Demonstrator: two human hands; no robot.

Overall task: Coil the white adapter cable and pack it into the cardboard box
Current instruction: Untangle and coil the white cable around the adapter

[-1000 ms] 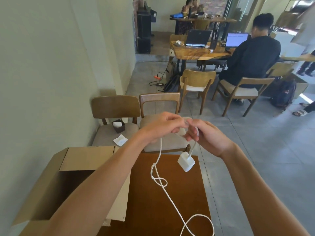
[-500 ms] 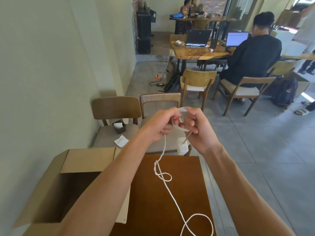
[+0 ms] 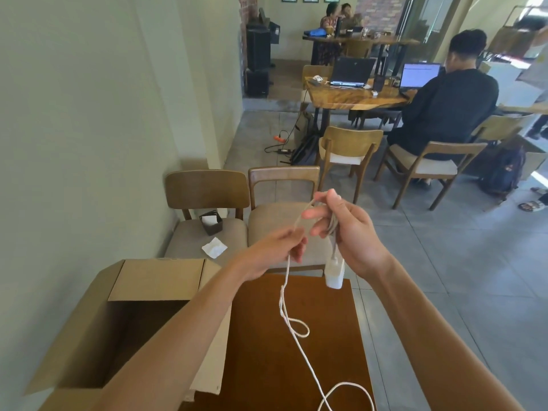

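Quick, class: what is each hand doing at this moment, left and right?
Left hand: fingers pinched shut on the white adapter cable.
Right hand: fingers closed around wound cable loops, the adapter block dangling below.

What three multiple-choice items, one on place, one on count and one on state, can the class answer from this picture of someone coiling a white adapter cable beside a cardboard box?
1. Where does the white adapter block hang?
A. Below the right hand
B. Inside the cardboard box
C. On a chair seat

2. How many open laptops stand on the nearest wooden table behind?
A. One
B. Two
C. Four

3. What state is the cardboard box in?
A. Taped shut
B. Crushed flat
C. Open, flaps up

Answers:
1. A: the block dangles under the right hand, which holds loops of the white cable, above the brown table's far edge.
2. B: a dark-screened laptop and a lit-screened laptop stand there.
3. C: its flaps stand up and its dark inside shows; the left hand pinches the cable beside it.
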